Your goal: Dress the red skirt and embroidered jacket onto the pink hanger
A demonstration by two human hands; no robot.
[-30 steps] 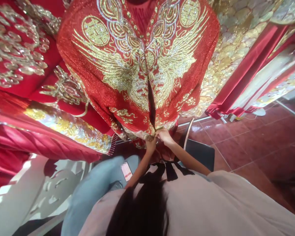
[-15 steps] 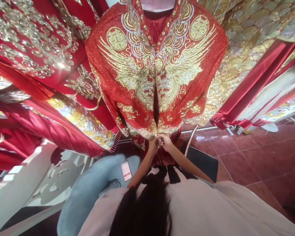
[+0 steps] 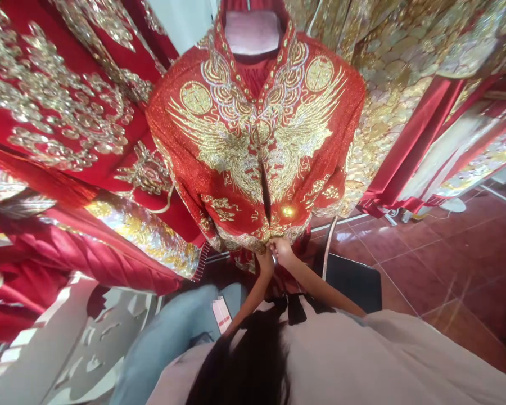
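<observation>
Gold-embroidered red jacket (image 3: 257,146) on its mannequin, both front edges pinched at the hem by left hand (image 3: 265,260) and right hand (image 3: 283,250), best kept level while fastening.

bright daylight | glare on gold embroidery (image 3: 287,211) | strong fisheye bending at edges | slight blur lower left

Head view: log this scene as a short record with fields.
garment: red jacket with gold embroidery, hung upright on a mannequin
front opening: parted along the centre seam
left hand: pinching the jacket's bottom hem, left of the seam
right hand: pinching the hem, right of the seam
hands: close together, touching the hem
surroundings: red and gold garments on both sides, tiled floor
</observation>
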